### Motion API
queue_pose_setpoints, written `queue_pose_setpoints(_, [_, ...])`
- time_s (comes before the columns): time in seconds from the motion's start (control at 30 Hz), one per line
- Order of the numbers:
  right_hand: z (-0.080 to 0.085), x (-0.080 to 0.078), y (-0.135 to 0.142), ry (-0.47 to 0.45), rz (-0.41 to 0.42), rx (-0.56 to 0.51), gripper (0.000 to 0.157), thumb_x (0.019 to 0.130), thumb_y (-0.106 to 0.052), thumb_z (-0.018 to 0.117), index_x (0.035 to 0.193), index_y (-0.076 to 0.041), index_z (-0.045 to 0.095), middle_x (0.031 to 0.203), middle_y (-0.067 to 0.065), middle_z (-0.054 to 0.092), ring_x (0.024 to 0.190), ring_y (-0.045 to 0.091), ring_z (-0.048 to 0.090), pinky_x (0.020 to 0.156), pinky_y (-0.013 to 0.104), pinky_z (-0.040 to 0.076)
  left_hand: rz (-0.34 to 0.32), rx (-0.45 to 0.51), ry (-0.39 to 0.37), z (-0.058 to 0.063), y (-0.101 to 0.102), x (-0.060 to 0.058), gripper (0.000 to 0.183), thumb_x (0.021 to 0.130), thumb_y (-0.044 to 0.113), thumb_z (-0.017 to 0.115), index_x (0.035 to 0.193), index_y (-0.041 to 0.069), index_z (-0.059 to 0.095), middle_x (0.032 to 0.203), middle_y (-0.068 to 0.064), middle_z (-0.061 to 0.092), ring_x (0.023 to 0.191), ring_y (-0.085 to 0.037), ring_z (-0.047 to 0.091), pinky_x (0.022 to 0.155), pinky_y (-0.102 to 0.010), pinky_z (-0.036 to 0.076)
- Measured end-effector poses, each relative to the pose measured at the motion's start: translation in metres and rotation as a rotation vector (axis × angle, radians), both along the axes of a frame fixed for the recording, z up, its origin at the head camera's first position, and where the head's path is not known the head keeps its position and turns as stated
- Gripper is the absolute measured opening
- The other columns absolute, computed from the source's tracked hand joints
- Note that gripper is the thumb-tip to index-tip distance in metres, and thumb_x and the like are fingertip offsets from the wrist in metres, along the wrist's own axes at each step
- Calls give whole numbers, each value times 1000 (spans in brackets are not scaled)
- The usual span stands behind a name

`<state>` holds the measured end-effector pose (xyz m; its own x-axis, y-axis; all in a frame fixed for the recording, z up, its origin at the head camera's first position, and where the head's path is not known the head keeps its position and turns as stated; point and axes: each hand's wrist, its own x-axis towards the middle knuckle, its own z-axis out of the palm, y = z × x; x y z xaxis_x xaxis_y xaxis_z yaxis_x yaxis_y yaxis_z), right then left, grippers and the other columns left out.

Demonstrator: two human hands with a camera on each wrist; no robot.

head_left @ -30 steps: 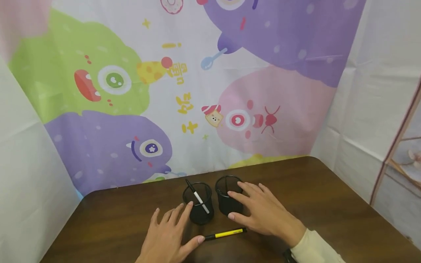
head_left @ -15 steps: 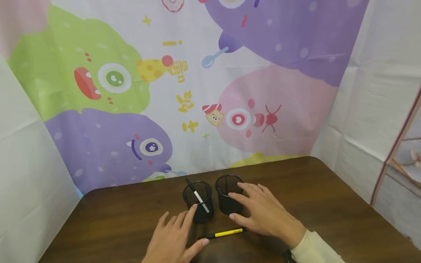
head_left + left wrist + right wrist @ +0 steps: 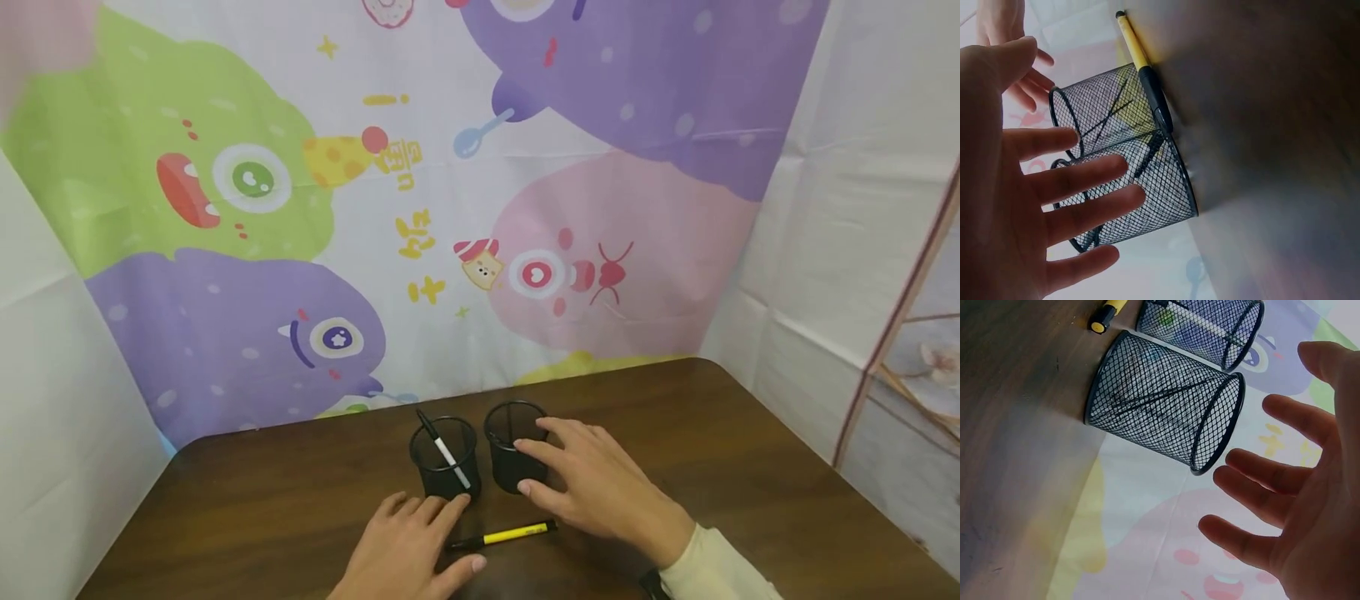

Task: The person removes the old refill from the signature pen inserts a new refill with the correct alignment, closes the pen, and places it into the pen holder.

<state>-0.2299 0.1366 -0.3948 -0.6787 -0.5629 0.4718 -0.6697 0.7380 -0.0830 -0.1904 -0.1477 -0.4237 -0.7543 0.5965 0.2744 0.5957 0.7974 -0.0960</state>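
Observation:
Two black mesh pen cups stand side by side on the table. The left pen cup (image 3: 442, 483) holds a black-and-white marker (image 3: 450, 458) that leans against its rim. My left hand (image 3: 412, 542) hovers in front of that cup with its fingers spread and nothing in them. Beside the right pen cup (image 3: 517, 467) is my right hand (image 3: 600, 483), its fingers apart and clear of the rim in the right wrist view (image 3: 1285, 481). A yellow marker with black ends (image 3: 517, 533) lies on the table in front of the cups, between the hands.
The brown wooden table (image 3: 255, 500) ends at a cloth backdrop (image 3: 435, 350) printed with cartoon monsters. White fabric (image 3: 45, 367) hangs along the left side, and a pale curtain (image 3: 810, 292) along the right.
My left hand has shifted right and toward the body, baring more of the yellow marker's black end. The right hand has stayed nearly still beside the right cup.

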Motion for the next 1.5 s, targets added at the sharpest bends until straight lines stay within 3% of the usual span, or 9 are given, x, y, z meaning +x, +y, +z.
queue_pose_setpoints(0.2, [3, -1, 0, 12, 0, -32, 49, 96, -54, 62, 135, -25, 64, 137, 8, 57, 121, 26, 57, 94, 50, 51, -27, 11, 2, 3, 5, -9, 59, 98, 65, 46, 124, 17, 69, 107, -1, 71, 96, -21, 68, 84, -49, 55])
queue_pose_setpoints(0.4, [1, 1, -4, -3, -9, -36, 49, 95, -51, 65, 137, -26, 63, 135, 7, 56, 117, 25, 59, 91, 46, 52, -12, 9, -73, 3, 10, -14, 53, 97, 61, 51, 122, 18, 71, 109, 0, 69, 101, -23, 66, 81, -50, 56])
queue_pose_setpoints(0.6, [-1, 1, -4, 50, -30, -72, 41, 92, -43, 69, 129, -24, 68, 124, 3, 57, 93, 15, 59, 77, 34, 53, -29, 35, -66, 0, 16, -15, 42, 96, 53, 61, 117, 19, 72, 108, 0, 69, 100, -21, 64, 76, -45, 58])
queue_pose_setpoints(0.73, [-2, -2, -5, 112, 5, -108, 33, 91, -36, 71, 119, -19, 72, 110, -2, 58, 77, 7, 51, 64, 25, 49, -30, 45, -38, 0, 18, -14, 38, 95, 50, 64, 114, 19, 73, 106, 1, 69, 97, -20, 64, 72, -42, 58])
queue_pose_setpoints(0.9, [-2, -2, -7, 180, 50, -165, 10, 87, -28, 74, 90, -19, 71, 90, -10, 53, 68, 2, 45, 55, 18, 42, -35, 37, -62, -1, 19, -14, 38, 95, 50, 63, 113, 19, 74, 104, 2, 68, 94, -18, 64, 71, -40, 58])
queue_pose_setpoints(1.03, [-4, -1, -9, 205, 77, -171, 14, 86, -25, 75, 78, -22, 64, 79, -14, 48, 61, -1, 39, 50, 15, 37, -36, 24, -103, -3, 20, -14, 37, 95, 51, 63, 111, 20, 74, 101, 4, 68, 90, -16, 62, 70, -39, 57])
queue_pose_setpoints(1.3, [-11, 1, -14, 184, 127, -132, 16, 88, -25, 73, 77, -24, 62, 72, -16, 46, 57, -3, 35, 48, 13, 33, -63, 20, -81, -8, 22, -14, 33, 92, 48, 67, 106, 19, 75, 90, 6, 65, 79, -12, 60, 62, -31, 53])
queue_pose_setpoints(1.5, [-16, 3, -17, 124, 122, -75, 12, 90, -29, 72, 81, -23, 67, 75, -14, 51, 55, -4, 36, 48, 14, 36, -52, -7, -117, -8, 26, -14, 32, 92, 49, 67, 107, 21, 74, 90, 8, 65, 80, -13, 62, 67, -37, 53])
